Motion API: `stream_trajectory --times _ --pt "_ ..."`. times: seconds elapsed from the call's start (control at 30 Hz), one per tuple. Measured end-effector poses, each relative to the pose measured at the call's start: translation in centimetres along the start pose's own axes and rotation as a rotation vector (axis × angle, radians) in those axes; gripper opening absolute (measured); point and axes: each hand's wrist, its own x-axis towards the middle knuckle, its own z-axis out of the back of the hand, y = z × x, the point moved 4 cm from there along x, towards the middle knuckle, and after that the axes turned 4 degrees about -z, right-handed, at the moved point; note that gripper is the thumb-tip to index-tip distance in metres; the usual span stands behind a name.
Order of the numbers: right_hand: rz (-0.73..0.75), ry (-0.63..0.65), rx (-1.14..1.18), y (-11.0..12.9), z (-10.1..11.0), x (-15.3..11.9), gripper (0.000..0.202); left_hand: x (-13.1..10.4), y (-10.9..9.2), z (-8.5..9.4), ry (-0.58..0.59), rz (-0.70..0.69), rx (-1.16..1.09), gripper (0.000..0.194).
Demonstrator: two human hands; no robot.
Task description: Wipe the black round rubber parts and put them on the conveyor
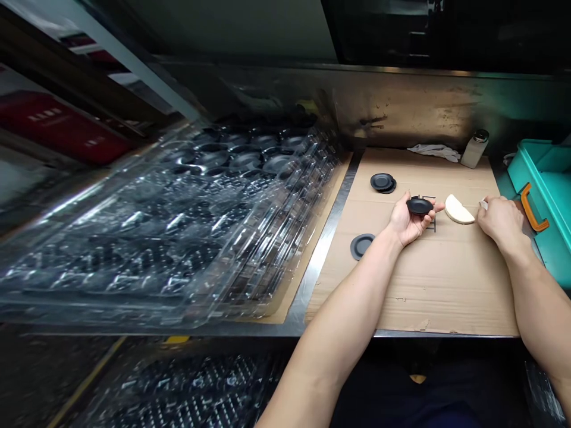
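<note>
apparently, the black round piece (419,206) is light and fairly stiff, most likely moulded plastic; its smooth, shiny face could make it slip a little, though it hardly looks fragile, and the rim seems the best place to take hold, with thumb and fingers on opposite edges and the hollow left uncovered. it sits in the left hand (411,223), raised over the cardboard sheet (446,285), between the pair of black discs (382,182) and the white half-round pad (458,210). that hand is turned palm up and partly closed, its thumb at the near-left edge and the fingers curled round the underside and right side, one fingertip reaching out towards the pad. the right hand (502,220) is just beyond the pad's right end, back of the hand up, fingers bent inward; a small pale bit (483,204) shows at its fingertips, but i cannot tell whether it is pinched or merely touched. a single black disc (361,246) lies flat near the left forearm, and the teal bin (557,238) with its orange handle (533,209) stands just beside the right hand
</note>
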Motion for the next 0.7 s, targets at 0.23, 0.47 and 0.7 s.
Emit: stream_trajectory --times 0.23,0.47,0.7 --pt "0.389 -0.115 0.554 3.9 1.8 -1.7 0.027 0.8 0.8 -0.3 0.036 -0.113 0.240 0.068" --pt "0.573 -0.073 0.615 7.7 0.5 -5.1 0.018 1.4 2.5 -0.3 -0.018 -0.281 0.354 0.065" --pt "0.465 -0.068 0.648 8.2 0.7 -5.4 0.014 1.7 3.4 0.1 -0.149 -0.405 0.446 0.062"
